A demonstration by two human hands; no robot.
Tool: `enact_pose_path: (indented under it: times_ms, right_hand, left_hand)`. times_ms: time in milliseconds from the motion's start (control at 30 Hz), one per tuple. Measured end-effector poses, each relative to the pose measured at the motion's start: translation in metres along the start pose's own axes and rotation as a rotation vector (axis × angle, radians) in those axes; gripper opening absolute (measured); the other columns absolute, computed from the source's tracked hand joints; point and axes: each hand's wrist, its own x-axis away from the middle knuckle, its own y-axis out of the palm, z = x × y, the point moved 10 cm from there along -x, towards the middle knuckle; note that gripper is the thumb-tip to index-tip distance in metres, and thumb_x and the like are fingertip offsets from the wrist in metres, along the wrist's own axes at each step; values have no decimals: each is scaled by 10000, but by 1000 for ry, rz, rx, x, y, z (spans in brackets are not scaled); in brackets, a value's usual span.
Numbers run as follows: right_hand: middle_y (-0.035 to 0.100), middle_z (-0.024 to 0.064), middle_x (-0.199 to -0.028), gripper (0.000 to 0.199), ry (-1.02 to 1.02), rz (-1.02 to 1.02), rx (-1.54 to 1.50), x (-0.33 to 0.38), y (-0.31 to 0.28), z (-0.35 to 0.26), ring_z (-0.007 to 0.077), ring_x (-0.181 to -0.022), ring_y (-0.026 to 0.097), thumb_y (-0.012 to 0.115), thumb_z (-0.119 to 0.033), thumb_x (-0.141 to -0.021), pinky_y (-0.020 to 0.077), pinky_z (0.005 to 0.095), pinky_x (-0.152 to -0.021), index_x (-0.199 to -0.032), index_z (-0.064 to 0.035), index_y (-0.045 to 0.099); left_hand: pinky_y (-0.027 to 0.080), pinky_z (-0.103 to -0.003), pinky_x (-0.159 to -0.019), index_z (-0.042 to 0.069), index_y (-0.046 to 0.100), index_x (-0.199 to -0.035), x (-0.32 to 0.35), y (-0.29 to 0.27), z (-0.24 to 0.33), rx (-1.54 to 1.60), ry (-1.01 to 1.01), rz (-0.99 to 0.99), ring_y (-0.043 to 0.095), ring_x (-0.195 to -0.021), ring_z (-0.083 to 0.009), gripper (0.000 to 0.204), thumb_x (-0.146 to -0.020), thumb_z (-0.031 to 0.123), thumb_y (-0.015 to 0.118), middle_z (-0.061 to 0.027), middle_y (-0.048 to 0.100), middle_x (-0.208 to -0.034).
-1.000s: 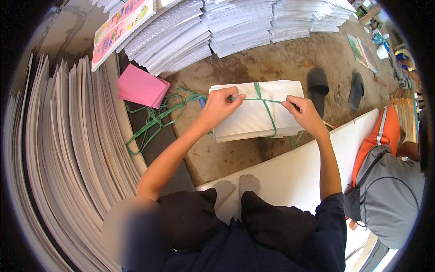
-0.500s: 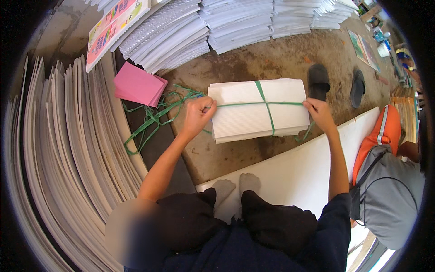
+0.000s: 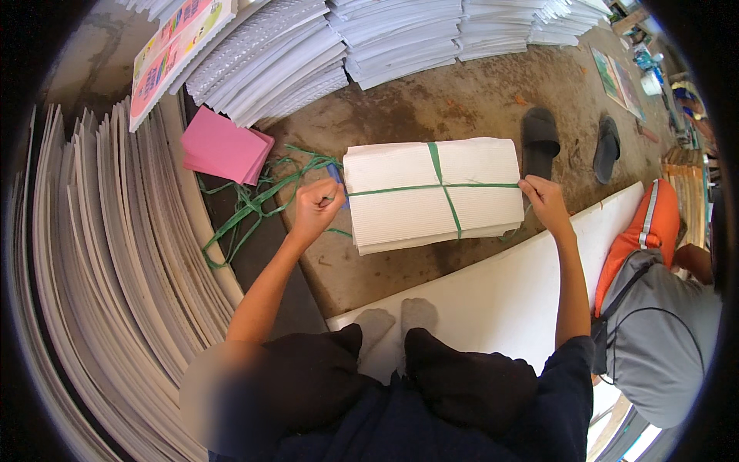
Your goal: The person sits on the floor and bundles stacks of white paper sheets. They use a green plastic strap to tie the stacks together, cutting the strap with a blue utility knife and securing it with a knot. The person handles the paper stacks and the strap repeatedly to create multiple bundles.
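Observation:
A thick bundle of white ribbed sheets [image 3: 400,219] lies on the floor in front of me. Green plastic twine [image 3: 443,185] crosses over its top, one band lengthwise and one across. Just off the bundle's left end, my left hand [image 3: 315,212] is closed in a fist, in line with the lengthwise band and apparently gripping the twine; its fingers partly hide the hold. At the right end, my right hand [image 3: 546,204] pinches the twine against the edge. A blue object [image 3: 334,174], mostly hidden, sits beside my left hand.
Loose green twine [image 3: 250,204] tangles near pink sheets [image 3: 223,146]. Tall sheet stacks stand left [image 3: 131,246] and at the back [image 3: 392,46]. Dark slippers [image 3: 540,138] rest beyond the bundle. A white board [image 3: 493,269] lies before my feet; another person [image 3: 654,331] is at right.
My left hand has drawn a little to the left and toward me, away from the bundle's end. My right hand stays at the right edge. The view has shifted slightly.

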Motion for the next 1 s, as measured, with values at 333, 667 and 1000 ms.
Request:
enact_pose_path:
  times_ms: [333, 667, 1000]
  right_hand:
    - [523, 48, -689, 335, 299, 159, -156, 45, 44, 160, 100, -684, 473, 502, -294, -882, 388, 237, -633, -819, 34, 537]
    - [535, 86, -1041, 411, 650, 282, -1256, 78, 193, 172, 164, -984, 505, 516, -326, -862, 410, 283, -821, -1124, -11, 476]
    - [473, 68, -1202, 501, 697, 377, -1304, 104, 199, 170, 186, -1079, 466, 512, -347, -858, 401, 314, -878, -1256, -70, 388]
  left_hand:
    - [310, -323, -486, -14, 377, -681, 43, 18, -66, -51, -29, 6, 353, -516, -211, 286, -887, 169, 453, -114, 323, -612]
    - [428, -270, -739, -39, 520, -996, 163, 121, -211, 468, -636, 236, 518, -839, -181, 264, -902, 179, 406, -113, 530, -909]
    - [457, -262, -655, -26, 505, -1036, 138, 134, -173, 392, -755, 139, 537, -725, -111, 214, -875, 103, 447, -62, 592, -823]
